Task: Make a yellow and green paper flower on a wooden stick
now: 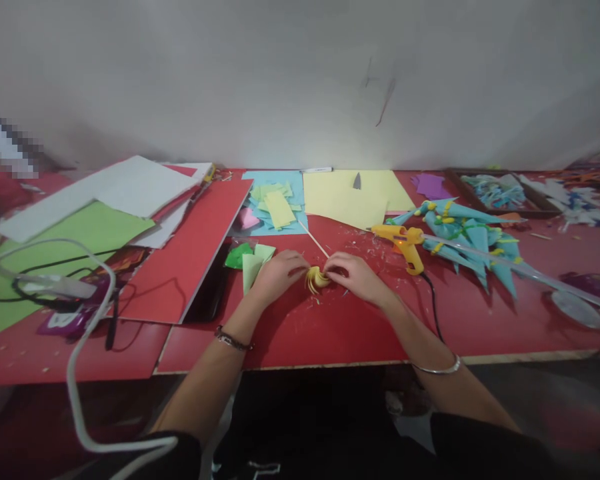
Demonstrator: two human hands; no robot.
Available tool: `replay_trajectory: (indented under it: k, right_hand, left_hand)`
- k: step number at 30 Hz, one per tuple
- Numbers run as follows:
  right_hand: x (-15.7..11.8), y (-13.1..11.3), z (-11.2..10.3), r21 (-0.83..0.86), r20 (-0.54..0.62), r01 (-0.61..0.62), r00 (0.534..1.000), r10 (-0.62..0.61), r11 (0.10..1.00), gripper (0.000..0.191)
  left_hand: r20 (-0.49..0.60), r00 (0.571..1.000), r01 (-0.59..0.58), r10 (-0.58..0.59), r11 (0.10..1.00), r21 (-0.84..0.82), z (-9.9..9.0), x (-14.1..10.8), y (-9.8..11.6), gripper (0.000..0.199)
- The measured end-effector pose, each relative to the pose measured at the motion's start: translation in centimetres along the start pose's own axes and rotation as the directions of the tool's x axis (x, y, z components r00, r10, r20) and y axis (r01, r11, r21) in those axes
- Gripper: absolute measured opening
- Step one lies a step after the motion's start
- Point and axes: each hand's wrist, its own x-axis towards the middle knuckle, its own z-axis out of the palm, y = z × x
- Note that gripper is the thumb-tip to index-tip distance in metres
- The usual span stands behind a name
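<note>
A small yellow fringed paper piece (318, 279), its strips curling, is held low over the red table between my two hands. My left hand (285, 270) pinches near its left side with bent fingers. On its right, the thumb and fingers of my right hand (353, 275) close on the edge. A thin wooden stick (314, 239) slants from behind my fingers toward the back; whether it touches the paper cannot be made out. Folded light green paper (253, 267) lies beside my left hand. To the right rests a yellow glue gun (403, 243) with a clear glue stick in it.
Blue paper cones with yellow bits (473, 240) lie at the right, before a brown tray (545, 203) of scraps. Yellow sheets (350, 197) and small green slips (279, 208) lie at the back. Red board (195, 247) and a white cable (77, 373) occupy the left.
</note>
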Motion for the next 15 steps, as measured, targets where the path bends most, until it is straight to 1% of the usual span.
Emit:
replay_trajectory:
  k: [4,7,9,12,15]
  right_hand:
    - [-0.03,0.14,0.09,0.004,-0.006,-0.013,1.000,0.013,1.000,0.010]
    - [-0.06,0.21,0.16,0.009,-0.019,-0.014,1.000,0.015,1.000,0.009]
    - [-0.09,0.25,0.25,0.014,-0.034,-0.011,0.999,0.011,1.000,0.010]
    - [-0.18,0.29,0.46,0.038,-0.057,0.004,0.998,-0.002,0.999,0.010]
    - [-0.38,0.16,0.53,0.081,-0.150,0.021,0.989,-0.009,0.996,0.009]
  left_hand:
    - [0.019,0.999,-0.040,0.040,0.999,-0.001,-0.06,0.06,-0.05,0.014]
    - [0.013,1.000,-0.019,0.019,1.000,-0.018,-0.06,0.07,0.03,0.013]
    - [-0.014,1.000,0.007,-0.008,0.999,-0.047,-0.10,0.04,0.20,0.012]
    - [-0.092,0.995,0.018,-0.029,0.993,-0.120,-0.30,-0.03,0.58,0.014]
    - [-0.139,0.990,-0.022,-0.003,0.984,-0.178,-0.56,-0.10,0.95,0.013]
